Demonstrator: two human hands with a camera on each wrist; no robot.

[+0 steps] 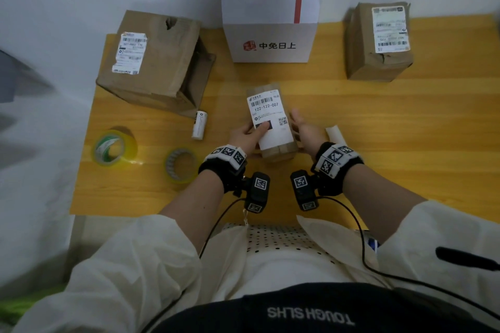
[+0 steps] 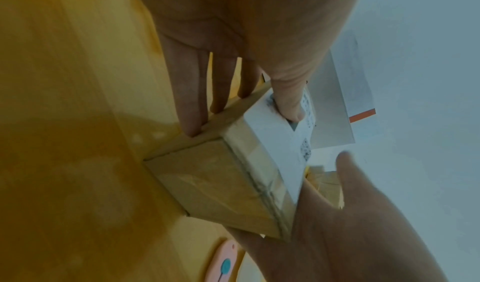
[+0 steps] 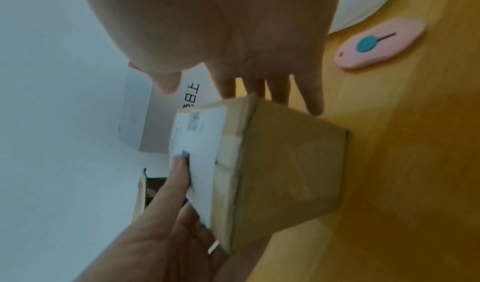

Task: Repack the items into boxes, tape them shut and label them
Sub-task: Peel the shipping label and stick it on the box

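While two tape rolls, one green-printed (image 1: 115, 148) and one clear (image 1: 181, 165), lie at the left of the yellow wooden table (image 1: 378, 127), a torn brown carton (image 1: 159, 62) with a shipping label sits behind them and a small white label roll (image 1: 199, 125) lies just beside it. At the middle, the small taped cardboard box (image 1: 273, 127) rests on the table, its white shipping label (image 1: 270, 119) on top. The left hand (image 1: 247, 138) clasps the box's left side, thumb (image 2: 288, 102) pressing the label, fingers flat along the side. The right hand (image 1: 304, 130) lies straight-fingered against the right side. Behind stands an open white box (image 1: 270, 27). A pink box cutter (image 3: 379, 43) lies near the right hand, and a sealed brown parcel (image 1: 378, 43) sits far right.
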